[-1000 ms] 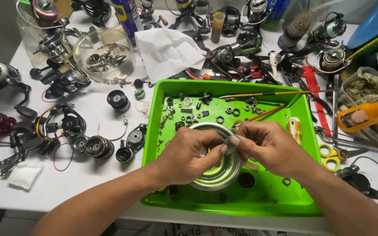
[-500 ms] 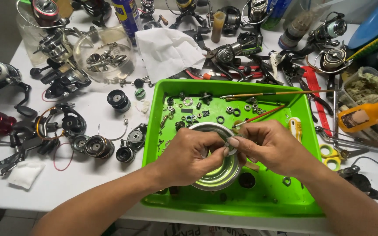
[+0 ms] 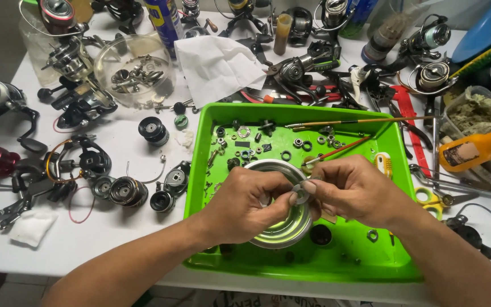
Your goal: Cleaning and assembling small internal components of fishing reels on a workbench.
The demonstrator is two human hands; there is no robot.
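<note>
Seen from above, the left hand (image 3: pixel 245 207) and the right hand (image 3: pixel 354 190) meet over the middle of a bright green tray (image 3: pixel 390 258), fingertips pinched together on a small flat ring, perhaps a washer (image 3: pixel 300 187), with the remaining fingers curled loosely in. The ring is tiny, so both hands close on it from opposite sides and hold it up near the camera, apparently to steady and turn it. Directly beneath them sits a round metal tin (image 3: pixel 282 230), placed where a dropped piece would land inside rather than roll away. The tray's raised walls seem to serve the same purpose: its floor is scattered with small washers, nuts and bearings (image 3: pixel 302 145), kept corralled together. Two thin brushes (image 3: pixel 359 120) rest slanted across the tray's far right corner, handles propped on the rim within reach. Outside the tray, the white table (image 3: pixel 115 233) is crowded with dismantled fishing reels (image 3: pixel 126 190) on the left, a clear glass bowl (image 3: pixel 134 71) holding metal parts at the back left, and a crumpled white paper towel (image 3: pixel 217 65) just behind the tray. To the right lies an orange bottle (image 3: pixel 475 149) on its side, just beyond the tray.
</note>
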